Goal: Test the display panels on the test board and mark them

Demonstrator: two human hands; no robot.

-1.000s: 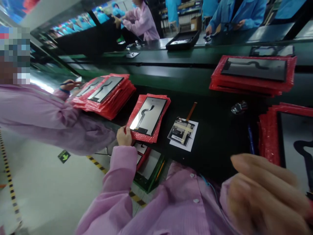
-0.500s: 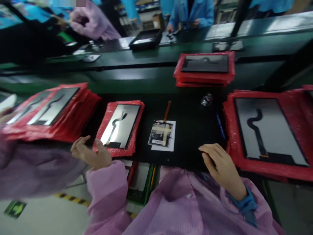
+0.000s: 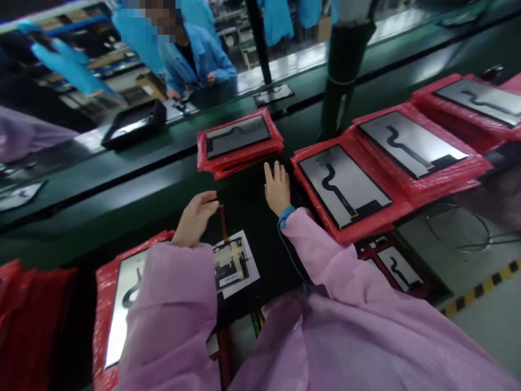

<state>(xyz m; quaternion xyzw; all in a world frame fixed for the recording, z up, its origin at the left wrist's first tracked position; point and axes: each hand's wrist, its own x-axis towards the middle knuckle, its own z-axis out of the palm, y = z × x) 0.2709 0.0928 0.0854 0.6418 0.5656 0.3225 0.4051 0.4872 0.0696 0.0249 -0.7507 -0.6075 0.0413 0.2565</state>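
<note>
Head view shows left hand [image 3: 195,218] and right hand [image 3: 278,189] empty, fingers loose. Likely a reach for the red stack [image 3: 246,153]; lifting it calls for gripping its edges.

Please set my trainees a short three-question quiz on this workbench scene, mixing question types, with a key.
1. True or false: the blue wristband is on the person's left wrist.

2. Multiple choice: what sticks out from under the taped circuit assembly?
A) a blue cloth
B) a white sheet
C) a wooden board

3. Fill in the gap: beyond the right hand, a flat panel lies on ____ wrapping.

Key:
1. False; it is on the right wrist.
2. B
3. red
</note>
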